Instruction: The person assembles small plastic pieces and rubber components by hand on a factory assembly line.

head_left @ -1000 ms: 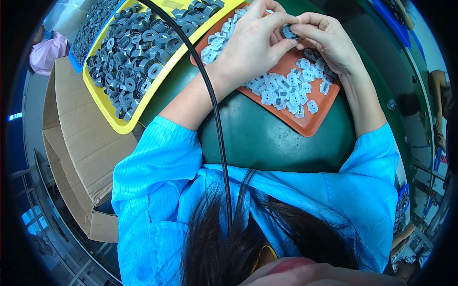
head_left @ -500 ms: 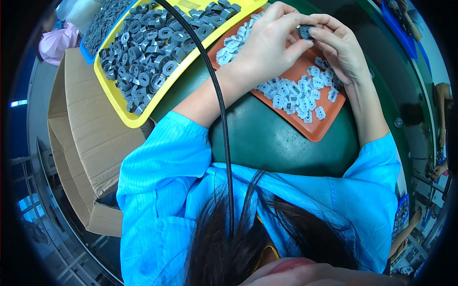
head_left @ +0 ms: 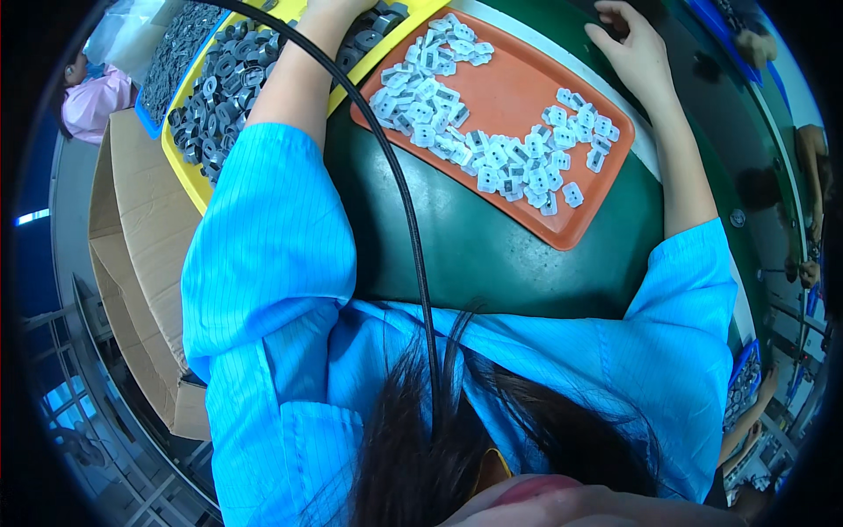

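Note:
My left hand reaches over the yellow tray of dark grey oval plastic rings. Its fingers lie beyond the upper edge of the picture. Past the far right corner of the orange tray, my right hand is held over the green surface, thumb and fingers apart, with nothing visible in it. Small translucent white plastic pieces lie in the orange tray, heaped along its left and near sides and in its right end.
A blue tray of small dark parts stands beyond the yellow one. An open cardboard box is at my left. One black cable hangs across the view. Other people's arms show at the right rim, and a person in pink at far left.
My hands have come apart. The left went left to the yellow tray; the right moved to the far side of the orange tray. The dark ring they held together is no longer visible.

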Motion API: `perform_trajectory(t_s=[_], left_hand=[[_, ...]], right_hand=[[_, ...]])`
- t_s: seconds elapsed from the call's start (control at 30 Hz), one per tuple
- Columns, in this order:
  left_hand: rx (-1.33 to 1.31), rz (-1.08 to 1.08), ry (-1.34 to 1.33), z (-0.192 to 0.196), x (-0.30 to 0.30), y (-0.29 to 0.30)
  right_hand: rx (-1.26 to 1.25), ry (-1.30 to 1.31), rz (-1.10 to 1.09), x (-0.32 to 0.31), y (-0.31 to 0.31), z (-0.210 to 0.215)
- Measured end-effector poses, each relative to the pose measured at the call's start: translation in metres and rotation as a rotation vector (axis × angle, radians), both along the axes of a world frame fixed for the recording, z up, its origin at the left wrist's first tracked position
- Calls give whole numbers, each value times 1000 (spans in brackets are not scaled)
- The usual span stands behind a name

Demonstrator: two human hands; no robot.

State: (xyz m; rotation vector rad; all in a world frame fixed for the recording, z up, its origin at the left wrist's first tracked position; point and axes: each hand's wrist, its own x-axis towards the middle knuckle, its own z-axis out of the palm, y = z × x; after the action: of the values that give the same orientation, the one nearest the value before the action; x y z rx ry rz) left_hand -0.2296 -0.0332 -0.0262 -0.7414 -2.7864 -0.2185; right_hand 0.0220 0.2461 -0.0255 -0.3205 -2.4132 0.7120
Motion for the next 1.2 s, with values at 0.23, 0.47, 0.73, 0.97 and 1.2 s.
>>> perform_trajectory(t_s=[0.23,0.47,0.73,0.97,1.2], left_hand=[[514,-276,-81,25,52,17],[828,-509,-490,26,139,4],[983,-441,-940,6,147,3],[971,-469,-1047,20,171,8],[809,-515,-803,17,176,9]], right_hand=[[-84,-283,509,23,-104,36],[-35,-186,603,20,-133,16],[-629,-314,658,20,-97,33],[-874,-289,403,19,-93,50],[-345,-34,385,13,-85,30]])
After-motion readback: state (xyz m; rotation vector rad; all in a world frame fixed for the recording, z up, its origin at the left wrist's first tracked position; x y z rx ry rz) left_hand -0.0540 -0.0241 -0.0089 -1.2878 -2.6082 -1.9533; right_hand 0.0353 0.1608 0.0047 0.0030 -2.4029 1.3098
